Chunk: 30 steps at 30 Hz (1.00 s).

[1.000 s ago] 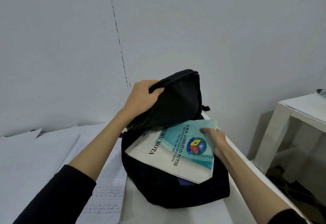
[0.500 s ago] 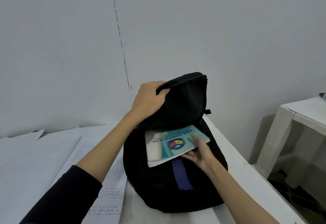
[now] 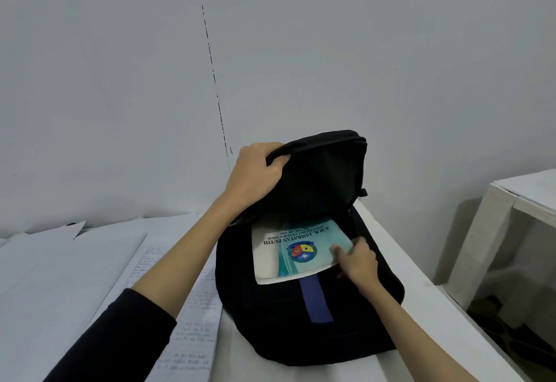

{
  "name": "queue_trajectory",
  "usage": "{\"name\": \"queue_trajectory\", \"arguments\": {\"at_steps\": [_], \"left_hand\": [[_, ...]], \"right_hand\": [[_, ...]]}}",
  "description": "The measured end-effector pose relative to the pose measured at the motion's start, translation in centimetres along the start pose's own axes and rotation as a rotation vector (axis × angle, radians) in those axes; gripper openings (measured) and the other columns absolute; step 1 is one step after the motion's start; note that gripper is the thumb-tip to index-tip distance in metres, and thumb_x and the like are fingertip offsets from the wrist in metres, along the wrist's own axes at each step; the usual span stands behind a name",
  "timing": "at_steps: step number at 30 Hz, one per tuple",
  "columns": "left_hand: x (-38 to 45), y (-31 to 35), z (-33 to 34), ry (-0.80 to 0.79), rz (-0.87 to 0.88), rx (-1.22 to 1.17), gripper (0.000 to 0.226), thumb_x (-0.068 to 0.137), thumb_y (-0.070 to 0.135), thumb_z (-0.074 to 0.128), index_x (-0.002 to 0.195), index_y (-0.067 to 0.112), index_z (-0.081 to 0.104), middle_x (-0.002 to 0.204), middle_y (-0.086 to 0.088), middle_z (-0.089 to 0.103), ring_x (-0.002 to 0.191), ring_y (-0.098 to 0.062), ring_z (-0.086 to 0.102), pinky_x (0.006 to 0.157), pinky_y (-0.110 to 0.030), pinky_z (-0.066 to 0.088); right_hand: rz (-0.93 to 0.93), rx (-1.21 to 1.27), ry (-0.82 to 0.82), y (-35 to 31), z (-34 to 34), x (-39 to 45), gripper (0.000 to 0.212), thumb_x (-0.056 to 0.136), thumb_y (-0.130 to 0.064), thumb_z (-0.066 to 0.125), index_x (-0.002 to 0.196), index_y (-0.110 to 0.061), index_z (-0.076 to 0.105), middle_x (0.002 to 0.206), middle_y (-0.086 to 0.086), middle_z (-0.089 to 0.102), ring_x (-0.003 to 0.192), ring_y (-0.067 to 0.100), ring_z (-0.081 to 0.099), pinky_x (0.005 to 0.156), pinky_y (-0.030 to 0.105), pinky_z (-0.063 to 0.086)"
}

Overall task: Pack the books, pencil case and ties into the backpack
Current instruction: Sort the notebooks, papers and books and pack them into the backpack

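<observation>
White table (image 3: 391, 261) and bare grey wall (image 3: 361, 51) framed the scene, with the black backpack (image 3: 255, 306) lying on the tabletop near its right edge. At the top of the bag, the left hand (image 3: 255, 175) had its fingers curled over the rim of the flap (image 3: 322, 171) and held it lifted, so the mouth stood open. Lower down, the right hand (image 3: 356, 261) pinched the right corner of a teal and white book (image 3: 288, 251), thumb on the cover and fingers apparently tucked beneath. That book sat partly inside the opening, its far end hidden under the raised flap and its near edge showing above a dark blue strip (image 3: 316, 300), which could be a tie or part of the bag; I could not tell which. Left of the bag, sheets of handwritten paper (image 3: 192, 336) lay on the table. A second white table (image 3: 493, 219) stood apart on the right. No pencil case was in view.

By my reading, the step in hand was seating a book in the main compartment. The next move called for pushing it fully down while the flap was held up, then letting go and reaching for another item.
</observation>
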<state>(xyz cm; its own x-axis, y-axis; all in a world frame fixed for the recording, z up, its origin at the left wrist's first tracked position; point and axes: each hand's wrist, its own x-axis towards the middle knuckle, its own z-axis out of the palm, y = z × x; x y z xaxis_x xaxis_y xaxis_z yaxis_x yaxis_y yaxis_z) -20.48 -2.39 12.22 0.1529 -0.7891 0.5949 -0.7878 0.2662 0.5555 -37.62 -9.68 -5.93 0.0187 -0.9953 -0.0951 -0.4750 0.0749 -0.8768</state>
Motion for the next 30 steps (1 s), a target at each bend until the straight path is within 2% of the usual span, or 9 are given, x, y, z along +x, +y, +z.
{"name": "queue_trajectory", "arguments": {"at_steps": [3, 6, 9, 12, 16, 23, 26, 28, 30], "left_hand": [[0.4, 0.0, -0.1, 0.004, -0.001, -0.002, 0.018, 0.091, 0.014, 0.053, 0.088, 0.012, 0.071, 0.076, -0.006, 0.067, 0.075, -0.024, 0.059, 0.069, -0.030, 0.043], [0.5, 0.0, 0.2, 0.004, -0.005, -0.007, 0.018, 0.091, 0.014, 0.054, 0.091, 0.014, 0.072, 0.079, -0.005, 0.069, 0.078, -0.023, 0.061, 0.073, -0.032, 0.045], [0.6, 0.2, 0.4, -0.005, 0.001, -0.018, 0.018, 0.091, 0.013, 0.054, 0.093, 0.013, 0.072, 0.080, -0.006, 0.070, 0.078, -0.025, 0.062, 0.074, -0.033, 0.046], [0.7, 0.2, 0.4, -0.011, 0.019, -0.014, 0.018, 0.091, 0.012, 0.054, 0.090, 0.015, 0.072, 0.076, -0.005, 0.068, 0.074, -0.025, 0.060, 0.068, -0.028, 0.043], [0.7, -0.3, 0.3, 0.005, 0.026, -0.010, 0.018, 0.091, 0.013, 0.054, 0.090, 0.011, 0.072, 0.078, -0.008, 0.069, 0.076, -0.026, 0.061, 0.072, -0.033, 0.044], [0.9, -1.1, 0.5, 0.007, 0.011, -0.017, 0.018, 0.092, 0.013, 0.054, 0.091, 0.013, 0.071, 0.078, -0.004, 0.069, 0.076, -0.022, 0.061, 0.072, -0.029, 0.045], [0.9, -1.7, 0.6, -0.005, -0.019, -0.015, 0.018, 0.092, 0.014, 0.054, 0.091, 0.016, 0.072, 0.076, 0.002, 0.067, 0.073, -0.017, 0.060, 0.067, -0.022, 0.043], [0.6, -2.9, 0.5, -0.010, -0.079, -0.029, 0.017, 0.091, 0.013, 0.054, 0.088, 0.014, 0.071, 0.075, 0.000, 0.067, 0.071, -0.014, 0.059, 0.063, -0.016, 0.041], [-0.1, -4.3, 0.6, -0.010, -0.178, -0.053, 0.017, 0.091, 0.013, 0.055, 0.084, 0.006, 0.069, 0.077, -0.008, 0.068, 0.071, -0.015, 0.059, 0.061, -0.014, 0.039]], "right_hand": [[-0.394, -0.708, 0.159, -0.2, -0.9, -0.9, 0.071, 0.084, -0.051, 0.061, 0.141, -0.021, 0.031, 0.136, 0.010, 0.042, 0.122, 0.027, 0.039, 0.090, 0.036, 0.042], [-0.611, -0.816, -0.076, -0.7, -0.3, -1.2, 0.078, 0.077, -0.064, 0.060, 0.144, -0.036, 0.031, 0.155, 0.000, 0.020, 0.141, 0.028, 0.016, 0.111, 0.043, 0.023], [-0.695, -0.844, -0.328, -1.0, 1.9, -1.0, 0.068, 0.083, -0.057, 0.058, 0.143, -0.041, 0.033, 0.157, -0.008, 0.016, 0.146, 0.023, 0.004, 0.116, 0.048, 0.006], [-0.647, -0.881, -0.411, -1.2, 3.6, -0.7, 0.060, 0.087, -0.055, 0.054, 0.142, -0.040, 0.037, 0.153, -0.006, 0.029, 0.144, 0.025, 0.017, 0.114, 0.049, 0.013], [-0.596, -0.945, -0.328, -1.6, 4.3, -0.3, 0.059, 0.085, -0.059, 0.053, 0.139, -0.037, 0.042, 0.139, 0.000, 0.049, 0.129, 0.026, 0.040, 0.108, 0.050, 0.027], [-0.642, -0.944, -0.230, -0.7, 4.8, -0.3, 0.059, 0.089, -0.064, 0.039, 0.142, -0.038, 0.036, 0.149, -0.007, 0.037, 0.139, 0.023, 0.029, 0.108, 0.047, 0.024], [-0.639, -0.853, -0.209, -0.5, 4.3, -0.2, 0.058, 0.087, -0.065, 0.042, 0.134, -0.033, 0.051, 0.142, -0.008, 0.048, 0.134, 0.020, 0.036, 0.106, 0.040, 0.026], [-0.738, -0.682, 0.016, -0.7, 4.2, -0.4, 0.045, 0.086, -0.058, 0.046, 0.104, -0.026, 0.071, 0.107, -0.006, 0.069, 0.106, 0.018, 0.056, 0.090, 0.034, 0.036], [-0.885, -0.449, 0.362, -1.0, 3.9, -0.8, 0.036, 0.083, -0.044, 0.051, 0.075, -0.017, 0.073, 0.074, -0.004, 0.067, 0.078, 0.016, 0.055, 0.071, 0.029, 0.034]]}}
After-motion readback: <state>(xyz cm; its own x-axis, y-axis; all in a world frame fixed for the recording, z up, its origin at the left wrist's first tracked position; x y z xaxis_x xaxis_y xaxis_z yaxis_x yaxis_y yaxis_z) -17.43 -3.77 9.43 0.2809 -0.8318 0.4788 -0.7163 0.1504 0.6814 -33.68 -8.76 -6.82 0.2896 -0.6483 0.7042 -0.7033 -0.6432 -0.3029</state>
